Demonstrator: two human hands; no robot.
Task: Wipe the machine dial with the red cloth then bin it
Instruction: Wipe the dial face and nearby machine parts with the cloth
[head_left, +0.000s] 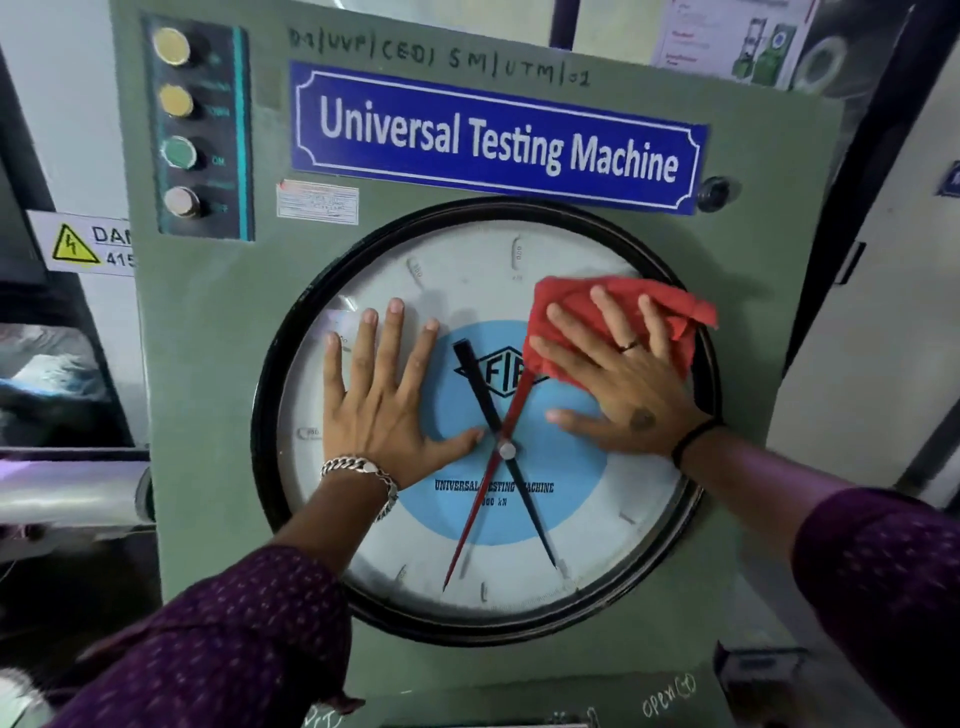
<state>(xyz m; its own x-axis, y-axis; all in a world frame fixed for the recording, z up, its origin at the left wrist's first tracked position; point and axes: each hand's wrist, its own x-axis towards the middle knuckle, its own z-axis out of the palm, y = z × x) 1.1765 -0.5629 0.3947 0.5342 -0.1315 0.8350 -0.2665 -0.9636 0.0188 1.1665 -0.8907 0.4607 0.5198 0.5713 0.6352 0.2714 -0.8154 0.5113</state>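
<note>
Red cloth (621, 322): wiping in progress, upper-rt of dial (467, 582).
You're pressing it flat w/ rt hand (618, 384), fingers spread; left hand (387, 395) bracing open. Keep pressure even, overlap strokes.

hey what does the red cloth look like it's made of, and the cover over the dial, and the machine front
Red cloth: soft woven fabric, matte, bunched into folds under the right hand. Dial cover: probably glass or clear plastic, since glare shows near the left hand. Machine front: likely painted metal, dull green, with handwriting on it.
</note>
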